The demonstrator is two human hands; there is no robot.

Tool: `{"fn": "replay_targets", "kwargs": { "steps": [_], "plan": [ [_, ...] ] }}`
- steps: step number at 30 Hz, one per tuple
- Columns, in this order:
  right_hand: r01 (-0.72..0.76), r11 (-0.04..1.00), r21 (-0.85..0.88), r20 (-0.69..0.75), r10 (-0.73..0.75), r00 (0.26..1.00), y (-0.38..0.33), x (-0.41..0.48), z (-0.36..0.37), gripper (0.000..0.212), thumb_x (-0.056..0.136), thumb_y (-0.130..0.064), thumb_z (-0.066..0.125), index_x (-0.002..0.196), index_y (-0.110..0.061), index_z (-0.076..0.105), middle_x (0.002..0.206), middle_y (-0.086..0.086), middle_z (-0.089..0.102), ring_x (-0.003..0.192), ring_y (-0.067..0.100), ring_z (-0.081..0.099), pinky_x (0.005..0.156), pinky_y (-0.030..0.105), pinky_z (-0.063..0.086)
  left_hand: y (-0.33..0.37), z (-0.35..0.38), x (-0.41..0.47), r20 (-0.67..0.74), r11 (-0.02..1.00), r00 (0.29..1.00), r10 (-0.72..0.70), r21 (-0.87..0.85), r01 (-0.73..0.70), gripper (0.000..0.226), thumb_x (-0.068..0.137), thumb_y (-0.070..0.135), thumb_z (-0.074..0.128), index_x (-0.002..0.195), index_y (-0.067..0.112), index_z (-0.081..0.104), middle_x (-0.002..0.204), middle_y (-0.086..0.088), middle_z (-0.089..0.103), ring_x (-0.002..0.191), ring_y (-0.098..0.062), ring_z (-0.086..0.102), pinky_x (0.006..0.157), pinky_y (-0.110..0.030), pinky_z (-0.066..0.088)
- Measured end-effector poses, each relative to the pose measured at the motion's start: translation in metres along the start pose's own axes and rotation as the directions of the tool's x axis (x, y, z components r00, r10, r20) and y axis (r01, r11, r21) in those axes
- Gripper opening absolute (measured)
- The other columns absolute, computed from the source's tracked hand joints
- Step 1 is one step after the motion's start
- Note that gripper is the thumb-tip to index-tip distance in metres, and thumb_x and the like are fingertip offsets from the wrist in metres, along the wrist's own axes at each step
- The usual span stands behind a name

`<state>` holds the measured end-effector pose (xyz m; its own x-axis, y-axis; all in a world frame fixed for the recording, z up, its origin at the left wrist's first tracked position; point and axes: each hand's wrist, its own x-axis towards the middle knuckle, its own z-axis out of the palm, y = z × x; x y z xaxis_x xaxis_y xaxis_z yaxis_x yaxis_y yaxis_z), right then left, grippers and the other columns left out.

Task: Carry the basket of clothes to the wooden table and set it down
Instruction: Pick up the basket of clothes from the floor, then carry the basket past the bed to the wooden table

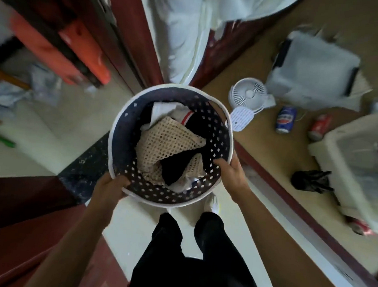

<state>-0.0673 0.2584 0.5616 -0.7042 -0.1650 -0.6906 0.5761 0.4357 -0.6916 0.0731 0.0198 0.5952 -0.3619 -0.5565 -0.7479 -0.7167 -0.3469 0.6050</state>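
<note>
A round dark perforated basket (126,124) with a white rim hangs in the air at the centre of the head view, over the floor. Inside it lie a beige mesh garment (167,141), dark clothes and a white piece with a red stripe. My left hand (110,188) grips the near-left rim, fingers curled inside. My right hand (228,171) grips the near-right rim the same way. The wooden table (262,153) stretches along the right, its red-brown edge close to the basket's right side.
On the table lie a white fan (248,94), a blue can (286,119), a red can (319,126), a black crumpled thing (311,180), and clear plastic boxes (311,69). Dark-red wooden frames stand left and ahead, with white bedding (183,29) beyond. My legs show below.
</note>
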Motion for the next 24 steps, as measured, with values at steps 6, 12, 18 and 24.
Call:
{"fn": "replay_targets", "kwargs": {
  "steps": [6, 12, 18, 24],
  "plan": [
    [0.218, 0.971, 0.094, -0.076, -0.211, 0.974, -0.041, -0.056, -0.030, 0.067, 0.076, -0.014, 0.051, 0.143, -0.020, 0.058, 0.123, 0.013, 0.072, 0.118, 0.037, 0.065, 0.099, 0.050, 0.055, 0.051, -0.009, -0.053, 0.072, 0.991, 0.988, 0.135, -0.031, -0.133, 0.015, 0.087, 0.009, 0.050, 0.094, 0.016, 0.062, 0.114, -0.025, 0.065, 0.107, -0.043, 0.061, 0.094, -0.058, 0.050],
    [0.328, 0.928, 0.177, -0.185, -0.297, 0.937, -0.044, -0.103, -0.033, 0.062, 0.081, -0.014, 0.053, 0.141, -0.028, 0.059, 0.126, 0.006, 0.072, 0.121, 0.033, 0.066, 0.101, 0.058, 0.056, 0.081, -0.013, -0.074, 0.219, 0.959, 0.943, 0.251, -0.189, -0.211, 0.032, 0.086, 0.008, 0.048, 0.111, 0.010, 0.067, 0.095, -0.014, 0.073, 0.088, -0.032, 0.069, 0.080, -0.045, 0.053],
    [0.355, 0.892, 0.282, -0.442, -0.208, 0.873, -0.019, -0.165, -0.005, 0.062, 0.084, -0.008, 0.051, 0.133, -0.045, 0.062, 0.113, -0.019, 0.076, 0.117, 0.019, 0.066, 0.100, 0.043, 0.056, 0.090, -0.015, -0.069, 0.434, 0.948, 0.842, 0.320, -0.145, -0.285, 0.029, 0.086, 0.010, 0.048, 0.102, 0.021, 0.070, 0.096, -0.005, 0.071, 0.082, -0.020, 0.065, 0.072, -0.036, 0.047],
    [0.339, 0.808, 0.483, -0.662, 0.083, 0.745, 0.046, -0.247, 0.021, 0.062, 0.073, -0.019, 0.054, 0.132, -0.036, 0.064, 0.112, -0.003, 0.074, 0.113, 0.025, 0.066, 0.103, 0.051, 0.053, 0.068, 0.011, -0.095, 0.612, 0.920, 0.719, 0.331, -0.039, -0.391, 0.040, 0.076, 0.006, 0.054, 0.112, 0.015, 0.069, 0.111, -0.016, 0.070, 0.097, -0.028, 0.064, 0.079, -0.038, 0.050]
  ]
}}
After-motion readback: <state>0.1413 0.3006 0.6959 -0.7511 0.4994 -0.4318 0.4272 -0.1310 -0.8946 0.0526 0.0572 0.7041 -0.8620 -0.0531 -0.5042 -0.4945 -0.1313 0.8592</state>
